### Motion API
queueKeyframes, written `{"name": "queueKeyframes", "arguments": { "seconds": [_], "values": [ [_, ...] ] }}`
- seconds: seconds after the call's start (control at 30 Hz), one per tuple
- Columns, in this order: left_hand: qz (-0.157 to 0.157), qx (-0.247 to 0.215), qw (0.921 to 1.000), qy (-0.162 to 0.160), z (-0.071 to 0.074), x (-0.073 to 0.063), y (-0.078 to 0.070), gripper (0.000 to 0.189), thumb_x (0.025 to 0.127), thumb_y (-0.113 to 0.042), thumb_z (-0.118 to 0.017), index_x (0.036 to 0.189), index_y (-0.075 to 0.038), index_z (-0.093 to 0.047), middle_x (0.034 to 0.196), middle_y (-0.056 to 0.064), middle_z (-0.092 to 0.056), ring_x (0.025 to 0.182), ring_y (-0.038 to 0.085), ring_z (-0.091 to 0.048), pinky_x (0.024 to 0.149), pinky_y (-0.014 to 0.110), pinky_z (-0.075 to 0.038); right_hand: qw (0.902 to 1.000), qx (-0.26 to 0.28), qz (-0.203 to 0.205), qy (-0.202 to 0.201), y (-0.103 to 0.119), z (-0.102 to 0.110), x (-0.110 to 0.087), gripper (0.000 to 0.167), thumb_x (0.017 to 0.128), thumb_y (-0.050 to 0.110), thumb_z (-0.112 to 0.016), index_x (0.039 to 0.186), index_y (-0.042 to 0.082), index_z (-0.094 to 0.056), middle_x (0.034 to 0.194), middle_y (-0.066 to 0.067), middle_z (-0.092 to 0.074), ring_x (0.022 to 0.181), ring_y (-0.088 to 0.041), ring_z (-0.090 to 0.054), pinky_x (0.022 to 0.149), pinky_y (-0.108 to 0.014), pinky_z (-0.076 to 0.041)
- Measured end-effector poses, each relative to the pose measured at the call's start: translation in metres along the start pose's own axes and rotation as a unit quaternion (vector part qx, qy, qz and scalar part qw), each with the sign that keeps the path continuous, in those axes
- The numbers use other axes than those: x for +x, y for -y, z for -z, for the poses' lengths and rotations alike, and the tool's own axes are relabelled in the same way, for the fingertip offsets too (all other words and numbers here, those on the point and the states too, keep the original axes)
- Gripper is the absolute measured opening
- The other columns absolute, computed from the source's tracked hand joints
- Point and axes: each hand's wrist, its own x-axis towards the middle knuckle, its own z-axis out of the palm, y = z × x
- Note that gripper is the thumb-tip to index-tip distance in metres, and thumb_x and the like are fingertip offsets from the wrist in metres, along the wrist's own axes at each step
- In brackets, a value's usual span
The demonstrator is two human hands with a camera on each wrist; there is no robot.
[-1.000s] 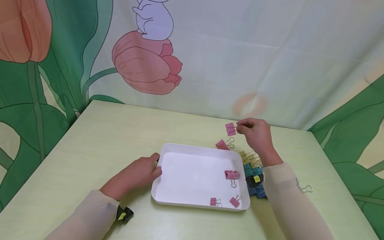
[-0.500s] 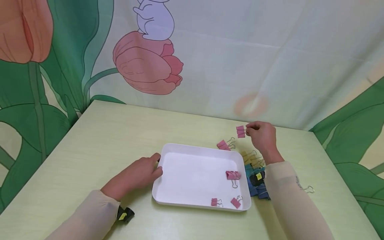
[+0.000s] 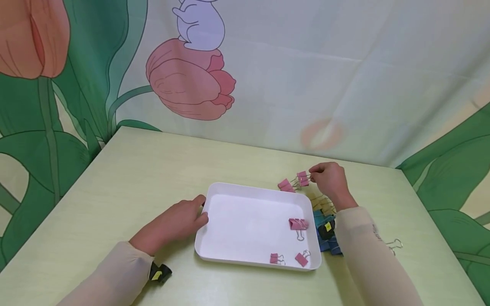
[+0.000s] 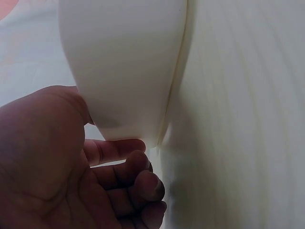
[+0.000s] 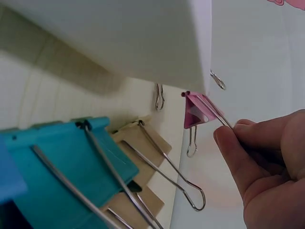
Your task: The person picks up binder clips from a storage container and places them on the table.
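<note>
My right hand (image 3: 332, 182) pinches a pink binder clip (image 3: 303, 179) by its wire handle, behind the tray's far right corner. In the right wrist view the thumb and index finger hold that handle. Close beside the held clip lie pink binder clips (image 3: 286, 185) on the table, partly hidden by the tray's far wall. My left hand (image 3: 176, 223) grips the left rim of the white tray (image 3: 245, 227), thumb over the rim and the other fingers outside. Inside the tray are a larger pink binder clip (image 3: 298, 224) and two small pink ones (image 3: 274, 258).
Right of the tray, yellow binder clips (image 3: 325, 205), teal ones (image 5: 76, 162) and blue ones (image 3: 334, 246) lie bunched, partly under my right forearm. A wire handle (image 3: 395, 244) shows beyond the sleeve. A printed curtain (image 3: 268, 85) hangs behind the table (image 3: 160, 170).
My right hand with the pink clip first moved right, then came down and slightly left toward the pink clips on the table. The left hand and tray stayed in place.
</note>
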Motion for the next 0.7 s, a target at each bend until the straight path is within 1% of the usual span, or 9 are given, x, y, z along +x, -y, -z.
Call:
{"name": "queueKeyframes", "arguments": {
  "seconds": [0.17,0.27,0.4,0.53,0.7],
  "values": [
    [0.000,-0.001,1.0000,0.001,0.001,-0.001,-0.001,0.038,0.093,-0.025,-0.042,0.122,0.000,-0.046,0.077,0.005,-0.057,0.072,0.017,-0.050,0.071,0.033,-0.041,0.9996,-0.010,0.002,0.027,0.000,-0.004,0.000,0.025,0.097,0.014,-0.053,0.113,0.002,-0.068,0.109,-0.018,-0.069,0.098,-0.029,-0.068,0.083,-0.039,-0.054],
    [0.000,-0.001,1.0000,0.002,0.001,0.000,0.000,0.040,0.093,-0.025,-0.042,0.124,0.000,-0.045,0.079,0.005,-0.058,0.072,0.017,-0.051,0.071,0.033,-0.041,0.9990,-0.002,0.001,0.044,-0.001,-0.007,0.001,0.027,0.098,0.012,-0.053,0.118,0.001,-0.065,0.113,-0.018,-0.067,0.099,-0.029,-0.068,0.087,-0.040,-0.054],
    [0.000,-0.002,1.0000,0.002,0.001,0.000,0.000,0.040,0.093,-0.025,-0.042,0.123,0.000,-0.046,0.079,0.006,-0.058,0.072,0.017,-0.051,0.070,0.033,-0.041,0.9983,0.012,0.008,0.056,-0.003,-0.010,0.002,0.029,0.098,0.010,-0.052,0.123,0.001,-0.061,0.117,-0.019,-0.065,0.100,-0.029,-0.068,0.089,-0.039,-0.054],
    [0.002,-0.003,1.0000,0.001,0.000,0.000,0.001,0.039,0.093,-0.025,-0.042,0.123,-0.001,-0.046,0.080,0.006,-0.059,0.073,0.017,-0.051,0.071,0.033,-0.041,0.9981,0.009,0.012,0.060,-0.003,-0.011,0.002,0.025,0.098,0.013,-0.053,0.117,0.002,-0.065,0.114,-0.018,-0.067,0.100,-0.028,-0.068,0.089,-0.040,-0.054],
    [0.002,-0.003,1.0000,0.001,0.000,0.001,0.002,0.040,0.093,-0.025,-0.042,0.124,-0.001,-0.046,0.083,0.006,-0.060,0.074,0.017,-0.051,0.071,0.033,-0.042,0.9975,0.003,0.005,0.070,-0.003,-0.013,0.003,0.023,0.098,0.016,-0.054,0.110,0.004,-0.069,0.112,-0.016,-0.068,0.100,-0.027,-0.068,0.089,-0.040,-0.053]
  ]
}}
